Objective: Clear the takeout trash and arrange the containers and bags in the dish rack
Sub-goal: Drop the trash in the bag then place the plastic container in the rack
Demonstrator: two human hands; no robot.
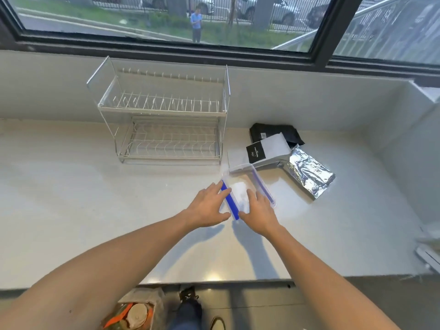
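Note:
A clear plastic container (240,194) with blue side clips lies on the white counter (95,210), just right of centre. My left hand (209,208) presses against its left blue clip, fingers spread along it. My right hand (258,211) rests on the container's near right part, fingers on the lid. Both hands grip it from either side. A white two-tier wire dish rack (164,120) stands empty behind it against the wall. Right of the rack lie a white bag with a black label (269,148), a black bag (276,133) and a silver foil bag (309,172).
A window runs along the back above the sill. The counter's front edge is near me, with a bag of trash (135,310) on the floor below it, beside my foot (188,296). A side wall and a ledge close off the right end.

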